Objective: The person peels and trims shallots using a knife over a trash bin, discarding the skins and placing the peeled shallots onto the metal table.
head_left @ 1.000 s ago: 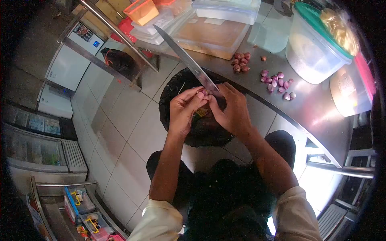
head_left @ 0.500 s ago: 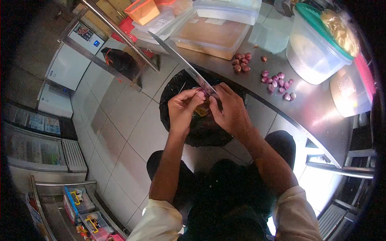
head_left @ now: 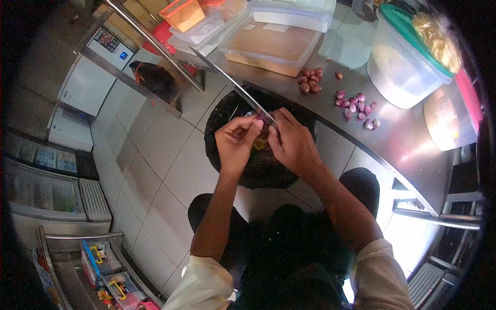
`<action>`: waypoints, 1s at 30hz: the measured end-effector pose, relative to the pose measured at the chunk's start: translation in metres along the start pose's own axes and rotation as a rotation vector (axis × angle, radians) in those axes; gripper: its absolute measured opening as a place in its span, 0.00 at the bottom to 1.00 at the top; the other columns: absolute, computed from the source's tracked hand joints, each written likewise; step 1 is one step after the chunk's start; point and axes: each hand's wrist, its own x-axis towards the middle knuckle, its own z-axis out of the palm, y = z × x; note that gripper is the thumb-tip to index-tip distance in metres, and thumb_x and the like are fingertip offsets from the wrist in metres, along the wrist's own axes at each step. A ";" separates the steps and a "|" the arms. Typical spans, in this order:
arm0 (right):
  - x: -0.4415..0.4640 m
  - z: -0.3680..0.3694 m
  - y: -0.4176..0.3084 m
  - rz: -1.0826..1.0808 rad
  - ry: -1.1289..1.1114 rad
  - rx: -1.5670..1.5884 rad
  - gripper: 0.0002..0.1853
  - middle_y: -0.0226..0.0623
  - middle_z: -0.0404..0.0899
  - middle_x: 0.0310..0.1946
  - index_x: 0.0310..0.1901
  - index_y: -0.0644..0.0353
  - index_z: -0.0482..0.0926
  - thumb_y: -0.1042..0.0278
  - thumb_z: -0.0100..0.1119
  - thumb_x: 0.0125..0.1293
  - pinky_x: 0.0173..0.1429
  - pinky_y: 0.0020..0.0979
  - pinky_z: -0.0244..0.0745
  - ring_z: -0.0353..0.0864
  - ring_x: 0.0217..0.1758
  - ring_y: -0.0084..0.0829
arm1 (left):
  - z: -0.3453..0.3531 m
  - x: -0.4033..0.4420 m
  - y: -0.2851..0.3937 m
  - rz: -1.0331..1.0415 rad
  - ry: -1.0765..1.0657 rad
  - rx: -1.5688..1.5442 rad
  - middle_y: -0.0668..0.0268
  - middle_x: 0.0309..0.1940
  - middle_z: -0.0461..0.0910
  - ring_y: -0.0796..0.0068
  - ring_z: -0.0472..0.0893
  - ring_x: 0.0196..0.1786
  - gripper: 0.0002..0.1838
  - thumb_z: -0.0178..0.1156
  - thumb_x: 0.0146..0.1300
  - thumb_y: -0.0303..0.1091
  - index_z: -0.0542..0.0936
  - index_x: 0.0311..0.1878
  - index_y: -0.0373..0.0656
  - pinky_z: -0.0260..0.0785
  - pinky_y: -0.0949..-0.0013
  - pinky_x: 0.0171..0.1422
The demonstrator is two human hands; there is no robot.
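Observation:
My right hand (head_left: 295, 142) is closed round the handle end of a long knife (head_left: 232, 81), whose blade points up and left. Pinched in the fingertips of my left hand (head_left: 235, 142) is a small shallot (head_left: 258, 118), mostly covered by the fingers and touching the blade's lower end. Both hands are over a bin lined with a black bag (head_left: 268, 175), with scraps inside. On the steel table (head_left: 392, 139) lie a cluster of brown-skinned shallots (head_left: 310, 80), a single one (head_left: 339, 75) beside it, and several peeled purple shallots (head_left: 353, 102).
Flat plastic boxes (head_left: 271, 44) and an orange tub (head_left: 182, 15) stand at the table's far side. A green-lidded tub (head_left: 405, 62) and a pink-lidded tub (head_left: 450, 113) are at the right. A metal rail (head_left: 155, 44) and tiled floor (head_left: 170, 206) lie left.
The blade has turned, showing a narrower side, and its tip has dropped slightly to the left. Both hands have shifted only a little, still close together over the bin.

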 end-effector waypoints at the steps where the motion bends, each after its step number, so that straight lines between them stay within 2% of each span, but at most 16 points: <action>1: 0.000 -0.001 0.000 -0.015 -0.007 0.001 0.10 0.53 0.73 0.42 0.50 0.68 0.71 0.76 0.56 0.69 0.42 0.51 0.75 0.79 0.43 0.62 | 0.000 0.001 -0.001 0.049 -0.016 0.008 0.62 0.42 0.89 0.78 0.85 0.44 0.10 0.69 0.68 0.23 0.87 0.50 0.33 0.78 0.72 0.53; 5: 0.000 0.001 0.000 0.008 -0.002 -0.029 0.12 0.52 0.73 0.43 0.50 0.67 0.71 0.76 0.57 0.68 0.42 0.51 0.76 0.80 0.43 0.62 | 0.013 -0.003 0.005 0.155 -0.021 0.006 0.64 0.41 0.87 0.80 0.85 0.43 0.09 0.70 0.65 0.17 0.87 0.48 0.33 0.78 0.74 0.51; 12: -0.001 0.004 -0.005 0.080 0.013 -0.105 0.13 0.51 0.72 0.41 0.50 0.66 0.71 0.77 0.58 0.66 0.39 0.52 0.76 0.80 0.42 0.62 | 0.012 -0.006 0.002 0.115 -0.031 -0.014 0.63 0.41 0.88 0.79 0.85 0.44 0.10 0.71 0.63 0.17 0.88 0.48 0.33 0.78 0.74 0.51; 15: -0.001 0.006 0.000 0.079 0.038 -0.085 0.13 0.52 0.72 0.40 0.49 0.66 0.71 0.77 0.59 0.65 0.39 0.52 0.75 0.80 0.41 0.62 | 0.013 -0.006 0.002 0.077 -0.012 -0.012 0.62 0.43 0.88 0.78 0.86 0.44 0.11 0.71 0.64 0.18 0.88 0.49 0.33 0.79 0.73 0.50; 17: 0.000 0.007 0.005 0.071 0.056 -0.061 0.13 0.52 0.72 0.40 0.49 0.66 0.71 0.78 0.59 0.64 0.40 0.52 0.75 0.79 0.41 0.63 | 0.011 -0.005 0.008 -0.048 -0.045 -0.087 0.61 0.45 0.88 0.77 0.86 0.45 0.12 0.70 0.66 0.20 0.87 0.52 0.33 0.79 0.72 0.52; 18: 0.001 0.006 0.007 0.046 0.084 -0.051 0.13 0.53 0.72 0.39 0.48 0.66 0.71 0.78 0.60 0.63 0.40 0.51 0.75 0.79 0.41 0.63 | 0.010 -0.004 0.007 -0.048 -0.044 -0.087 0.61 0.45 0.88 0.77 0.86 0.45 0.12 0.70 0.66 0.20 0.87 0.52 0.33 0.79 0.72 0.52; 20: 0.002 0.004 0.008 0.020 0.113 -0.042 0.14 0.53 0.72 0.39 0.48 0.67 0.71 0.77 0.60 0.63 0.41 0.50 0.74 0.78 0.42 0.63 | 0.008 -0.003 0.006 -0.080 -0.083 -0.123 0.59 0.47 0.88 0.75 0.86 0.49 0.13 0.68 0.69 0.22 0.86 0.55 0.32 0.79 0.71 0.56; 22: 0.001 0.001 0.005 0.002 0.167 -0.016 0.13 0.52 0.76 0.42 0.50 0.64 0.74 0.77 0.59 0.64 0.46 0.52 0.79 0.81 0.45 0.59 | 0.009 -0.002 0.008 -0.109 -0.099 -0.169 0.58 0.48 0.88 0.74 0.86 0.51 0.13 0.66 0.69 0.22 0.85 0.56 0.32 0.79 0.70 0.58; 25: 0.002 0.000 0.008 -0.026 0.204 0.038 0.14 0.52 0.77 0.43 0.50 0.64 0.75 0.77 0.60 0.63 0.49 0.50 0.78 0.80 0.46 0.59 | 0.011 -0.003 0.012 -0.167 -0.118 -0.257 0.57 0.51 0.87 0.72 0.86 0.53 0.14 0.64 0.71 0.23 0.84 0.59 0.33 0.80 0.68 0.60; 30: 0.004 -0.004 0.005 0.046 0.175 0.061 0.12 0.53 0.77 0.41 0.48 0.65 0.75 0.77 0.59 0.62 0.49 0.51 0.77 0.79 0.46 0.61 | 0.006 0.002 0.009 -0.282 -0.146 -0.441 0.56 0.53 0.86 0.70 0.86 0.54 0.16 0.61 0.73 0.23 0.81 0.62 0.32 0.80 0.66 0.62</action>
